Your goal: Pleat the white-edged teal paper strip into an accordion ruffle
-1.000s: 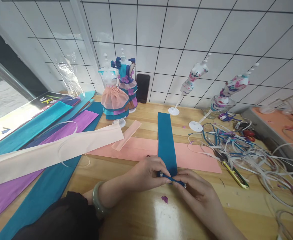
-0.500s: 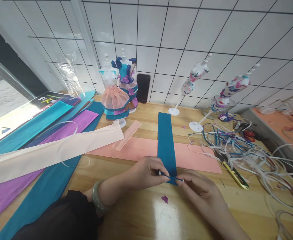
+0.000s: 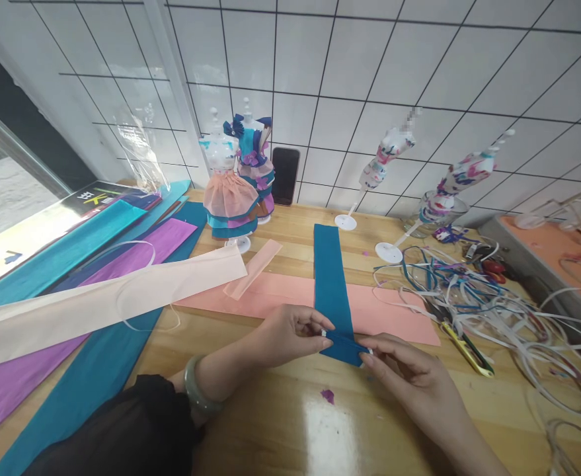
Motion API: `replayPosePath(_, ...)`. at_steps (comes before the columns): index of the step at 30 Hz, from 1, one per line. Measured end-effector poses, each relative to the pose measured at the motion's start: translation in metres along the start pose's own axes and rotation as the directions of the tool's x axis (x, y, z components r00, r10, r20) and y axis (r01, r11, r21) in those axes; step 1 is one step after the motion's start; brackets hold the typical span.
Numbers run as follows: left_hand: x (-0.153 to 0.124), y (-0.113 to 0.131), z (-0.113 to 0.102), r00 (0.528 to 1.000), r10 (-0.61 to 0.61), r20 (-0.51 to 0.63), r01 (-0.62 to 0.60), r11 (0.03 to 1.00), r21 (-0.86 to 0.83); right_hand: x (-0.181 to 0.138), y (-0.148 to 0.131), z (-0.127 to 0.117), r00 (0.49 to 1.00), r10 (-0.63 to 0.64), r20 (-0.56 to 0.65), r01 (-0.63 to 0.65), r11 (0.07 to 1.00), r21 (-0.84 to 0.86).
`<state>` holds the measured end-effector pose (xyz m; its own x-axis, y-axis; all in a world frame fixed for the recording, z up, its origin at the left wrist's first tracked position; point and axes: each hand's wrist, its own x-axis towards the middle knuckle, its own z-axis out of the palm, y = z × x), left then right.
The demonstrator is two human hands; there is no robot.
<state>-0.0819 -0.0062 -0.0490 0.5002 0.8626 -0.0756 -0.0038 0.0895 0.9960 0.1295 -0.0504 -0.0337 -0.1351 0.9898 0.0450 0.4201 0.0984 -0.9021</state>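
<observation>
A teal fabric strip (image 3: 330, 264) lies lengthwise across a pink fabric strip (image 3: 394, 311), its near end between my hands. Over that end, a thin dark blue strip with white ends (image 3: 347, 340) is stretched. My left hand (image 3: 290, 337) is closed, thumb and fingertips pinching its left end. At the other end, my right hand (image 3: 409, 373) pinches it in the same way. Whether the thin strip is joined to the teal fabric, I cannot tell. A small purple scrap (image 3: 328, 396) lies on the wooden table just in front.
Cream (image 3: 186, 281), purple and teal fabric strips spread to the left. Dressed mini mannequins (image 3: 231, 198) and a phone (image 3: 285, 175) stand at the back. Bare mannequins (image 3: 384, 158), tangled ribbons (image 3: 449, 284) and a yellow cutter (image 3: 466, 350) are on the right.
My hands have moved apart, widening the stretch of thin blue strip between them. The left hand shifted slightly up, the right slightly to the right. More of the teal strip's near end shows.
</observation>
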Motion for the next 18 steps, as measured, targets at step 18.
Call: replayPosePath(18, -0.0005, 0.0056, -0.0008, 0.997, 0.045, 0.067, -0.042, 0.998, -0.041, -0.0012, 0.0038, 0.0012, 0.988, 0.154, -0.011, -0.150, 0.974, 0.171)
